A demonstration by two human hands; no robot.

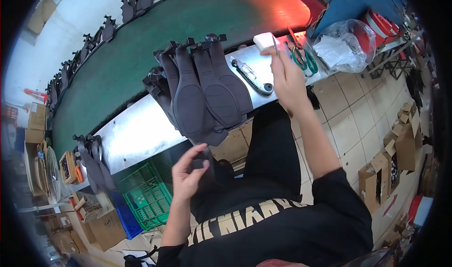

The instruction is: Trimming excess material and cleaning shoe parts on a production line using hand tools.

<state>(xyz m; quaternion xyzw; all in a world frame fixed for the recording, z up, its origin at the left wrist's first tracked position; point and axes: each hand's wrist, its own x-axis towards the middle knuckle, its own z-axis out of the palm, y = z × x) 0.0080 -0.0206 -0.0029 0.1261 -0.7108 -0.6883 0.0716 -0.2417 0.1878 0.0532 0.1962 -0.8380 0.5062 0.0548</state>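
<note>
Left hand (188, 172): closed on a dark sole piece (203, 162), held low in front of the torso, below the bench edge.

Right hand (288, 78): reaching out over the steel bench (136, 130), fingers pinched on a thin tool (275, 45), seemingly a small brush or blade; too slim to tell which. The tip sits against a white block (263, 41) just beyond the fingers.

Beside the right hand, toward the left: a clamp tool (252, 76) lying flat. Past that: a stack of dark soles (202, 92), fanned and overhanging the bench edge above the left hand. On the other side of the right hand: green-handled scissors (306, 59).

Step in hand, by judgement: the tool is at the block while the piece waits in the left hand. The next move calls for bringing tool and piece together, steady at the piece's edge.
</note>
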